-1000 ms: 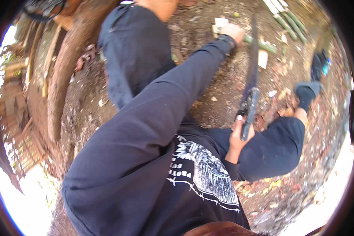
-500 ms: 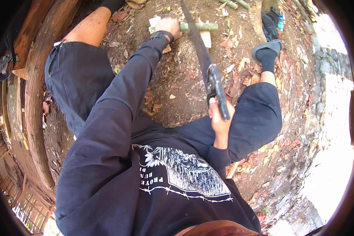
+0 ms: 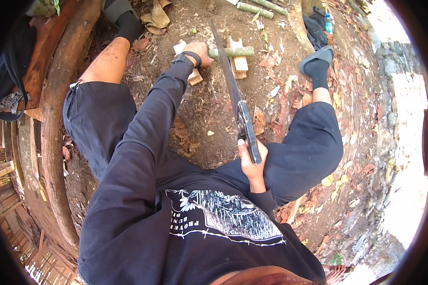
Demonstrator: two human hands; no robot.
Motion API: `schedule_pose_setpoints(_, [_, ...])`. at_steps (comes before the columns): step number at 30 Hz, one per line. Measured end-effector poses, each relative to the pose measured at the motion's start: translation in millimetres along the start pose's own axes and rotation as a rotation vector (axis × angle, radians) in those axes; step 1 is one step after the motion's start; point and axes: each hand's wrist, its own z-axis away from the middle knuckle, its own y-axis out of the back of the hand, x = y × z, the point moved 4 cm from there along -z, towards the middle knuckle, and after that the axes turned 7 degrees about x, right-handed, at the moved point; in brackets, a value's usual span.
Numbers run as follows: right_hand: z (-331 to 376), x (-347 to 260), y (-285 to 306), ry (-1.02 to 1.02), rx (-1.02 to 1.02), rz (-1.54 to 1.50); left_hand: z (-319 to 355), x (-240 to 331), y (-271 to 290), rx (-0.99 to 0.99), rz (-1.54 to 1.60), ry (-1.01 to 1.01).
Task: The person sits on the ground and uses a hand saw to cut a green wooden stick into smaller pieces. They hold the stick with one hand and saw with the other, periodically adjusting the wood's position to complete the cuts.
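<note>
Bamboo stick [image 3: 230, 52] pinned on wood block [image 3: 239, 63] by clamped left hand [image 3: 198, 49]; machete [image 3: 233, 99], gripped by right hand [image 3: 252, 161], now lowered onto it.

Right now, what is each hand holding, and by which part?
The right hand grips a machete by its dark handle. The left hand holds a green bamboo stick by its left end, on wooden blocks.

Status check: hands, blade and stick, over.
Left hand grips green stick laid across wood block. Right hand holds long knife, blade over the stick. Wood scraps around; nothing between blade and stick.
</note>
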Motion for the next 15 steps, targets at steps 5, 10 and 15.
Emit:
schedule_pose_setpoints(5, [-7, -30, -9, -0.005, 0.031, 0.060, 6, 5, -1, 0.080, -0.022, -0.044])
schedule_pose_setpoints(10, [-83, -26, -68, 0.034, 0.058, -0.035, 12, 19, 7, 0.057, -0.042, -0.049])
schedule_pose_setpoints(15, [-96, -2, -74, -0.021, 0.045, -0.067, 5, 18, 9, 0.058, -0.014, 0.123])
